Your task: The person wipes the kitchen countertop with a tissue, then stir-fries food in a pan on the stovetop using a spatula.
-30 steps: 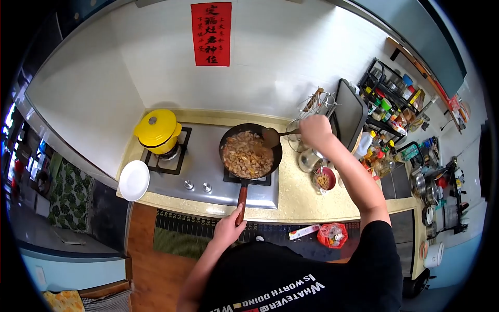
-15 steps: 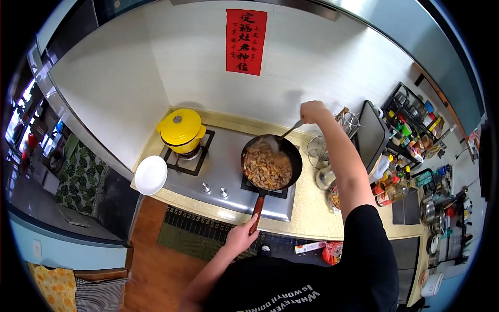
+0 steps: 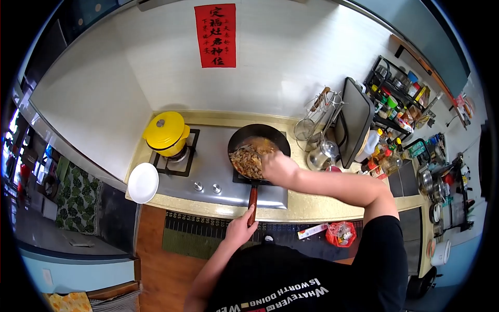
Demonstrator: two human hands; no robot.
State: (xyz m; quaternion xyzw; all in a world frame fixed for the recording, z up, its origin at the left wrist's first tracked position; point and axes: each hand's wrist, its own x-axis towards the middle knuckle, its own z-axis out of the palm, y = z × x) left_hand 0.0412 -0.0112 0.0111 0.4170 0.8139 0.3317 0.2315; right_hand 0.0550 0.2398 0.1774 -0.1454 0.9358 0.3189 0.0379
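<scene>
A black frying pan (image 3: 280, 141) with chopped meat and sauce (image 3: 248, 160) in it sits on the right burner. My left hand (image 3: 240, 230) is wrapped round the pan's brown wooden handle (image 3: 253, 197). Over the pan's right front rim, my right hand (image 3: 278, 168) is closed on the spatula seen in the earlier view. The hand hides most of this tool now. Brown liquid shows toward the far side of the food.
A yellow lidded pot (image 3: 165, 136) stands on the left burner. At the counter's left edge lies a white plate (image 3: 143, 183). Utensils in a wire holder (image 3: 325, 112), a metal pitcher (image 3: 322, 155) and several bottles (image 3: 382, 161) are to the right.
My right hand has come down and toward me, from high behind the pan to its right front side. Food has shifted toward the near left. My left hand stays on the handle.
</scene>
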